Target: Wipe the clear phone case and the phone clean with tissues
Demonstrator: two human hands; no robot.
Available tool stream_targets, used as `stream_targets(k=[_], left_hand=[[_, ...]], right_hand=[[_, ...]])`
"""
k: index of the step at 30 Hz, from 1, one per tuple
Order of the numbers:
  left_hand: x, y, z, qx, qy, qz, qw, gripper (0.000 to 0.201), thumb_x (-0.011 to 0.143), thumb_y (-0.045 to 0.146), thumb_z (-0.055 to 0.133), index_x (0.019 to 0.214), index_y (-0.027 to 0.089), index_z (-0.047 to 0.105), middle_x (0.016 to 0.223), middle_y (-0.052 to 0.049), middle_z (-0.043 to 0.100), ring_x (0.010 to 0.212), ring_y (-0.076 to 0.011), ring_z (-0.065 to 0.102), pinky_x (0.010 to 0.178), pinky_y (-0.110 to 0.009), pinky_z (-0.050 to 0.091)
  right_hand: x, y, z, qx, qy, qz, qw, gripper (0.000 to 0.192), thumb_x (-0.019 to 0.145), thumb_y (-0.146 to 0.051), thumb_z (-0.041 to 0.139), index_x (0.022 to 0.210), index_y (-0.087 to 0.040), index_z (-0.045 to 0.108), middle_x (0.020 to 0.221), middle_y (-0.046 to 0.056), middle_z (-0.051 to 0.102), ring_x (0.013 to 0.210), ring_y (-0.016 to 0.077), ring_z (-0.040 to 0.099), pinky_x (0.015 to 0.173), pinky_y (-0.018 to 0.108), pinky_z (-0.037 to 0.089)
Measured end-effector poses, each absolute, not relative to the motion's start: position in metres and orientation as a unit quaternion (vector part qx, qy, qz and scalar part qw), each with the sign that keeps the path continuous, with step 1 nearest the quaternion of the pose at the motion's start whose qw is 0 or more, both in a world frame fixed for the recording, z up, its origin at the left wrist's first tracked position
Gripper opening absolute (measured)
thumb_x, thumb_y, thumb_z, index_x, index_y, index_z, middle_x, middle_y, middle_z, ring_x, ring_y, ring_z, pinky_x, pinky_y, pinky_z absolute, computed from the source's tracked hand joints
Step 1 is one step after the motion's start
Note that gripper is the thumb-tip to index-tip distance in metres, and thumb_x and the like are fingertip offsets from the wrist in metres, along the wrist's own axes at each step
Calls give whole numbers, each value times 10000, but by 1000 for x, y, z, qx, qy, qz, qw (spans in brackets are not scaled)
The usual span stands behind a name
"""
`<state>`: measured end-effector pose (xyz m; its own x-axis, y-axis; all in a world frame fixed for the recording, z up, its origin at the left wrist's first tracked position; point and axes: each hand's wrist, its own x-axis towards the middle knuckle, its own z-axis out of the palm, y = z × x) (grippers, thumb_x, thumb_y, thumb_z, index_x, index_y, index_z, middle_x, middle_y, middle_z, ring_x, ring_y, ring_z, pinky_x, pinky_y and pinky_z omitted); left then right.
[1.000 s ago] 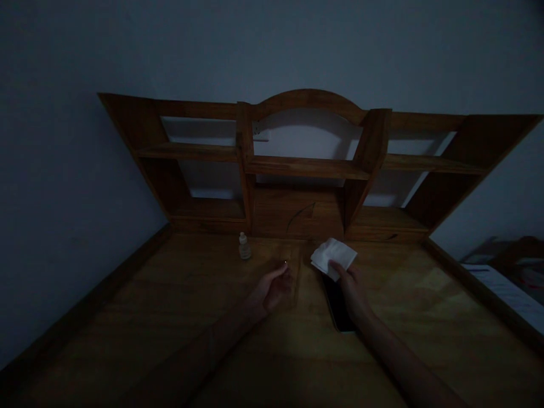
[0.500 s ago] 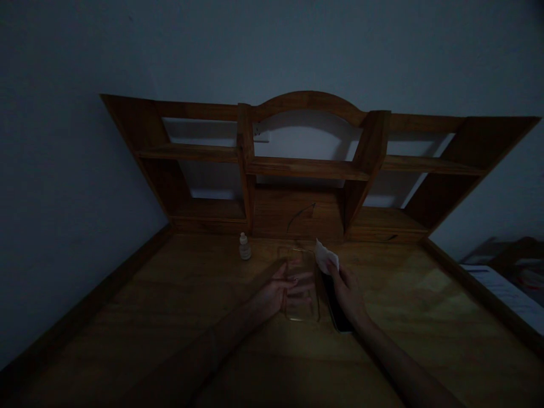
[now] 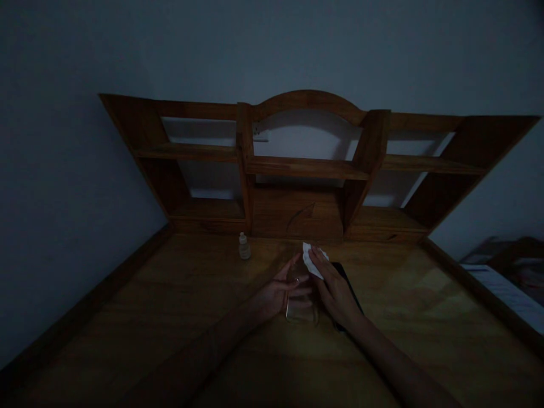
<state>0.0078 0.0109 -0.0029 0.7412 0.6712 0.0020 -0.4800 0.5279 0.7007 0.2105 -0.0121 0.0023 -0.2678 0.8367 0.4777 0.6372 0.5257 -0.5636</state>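
Observation:
My left hand (image 3: pixel 284 292) holds a clear phone case (image 3: pixel 301 313) from its left side, its fingers showing through the transparent back. In my right hand (image 3: pixel 334 286) is a crumpled white tissue (image 3: pixel 313 262), pressed against the upper right part of the case; the exact contact is hidden under the fingers. A black phone (image 3: pixel 349 286) lies on the desk, partly covered by my right hand and wrist. A small dropper-style bottle (image 3: pixel 244 248) with a pale cap stands upright beyond my left hand.
The wooden desk (image 3: pixel 170 306) backs onto a wooden shelf unit (image 3: pixel 306 166) against the wall. A wall socket (image 3: pixel 260 135) shows behind the middle opening. At the far right, past the desk's raised edge, lies a pale surface (image 3: pixel 497 286) with unclear items.
My right hand has moved left with the tissue, from above the phone onto the clear case. The case has tilted a little in my left hand. The bottle stays where it was.

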Motion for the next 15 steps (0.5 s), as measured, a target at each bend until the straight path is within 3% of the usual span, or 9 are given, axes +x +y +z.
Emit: stream_targets(k=[9, 15], left_hand=[[7, 12, 3, 305, 179, 402, 845, 808, 869, 149, 613, 1510, 449, 225, 1435, -68, 511, 1134, -248, 627, 972, -466, 469], [7, 18, 5, 253, 201, 400, 858, 593, 935, 444, 514, 1493, 385, 323, 1364, -89, 573, 1051, -240, 656, 897, -422, 502]], right_hand=[[199, -19, 2, -431, -824, 155, 334, 595, 1012, -197, 388, 1547, -333, 164, 1612, -9, 230, 1493, 227, 190, 1219, 522, 244], [196, -24, 7, -419, -848, 166, 278, 616, 1017, -265, 411, 1563, -283, 127, 1627, 24, 190, 1502, 222, 162, 1227, 493, 226]])
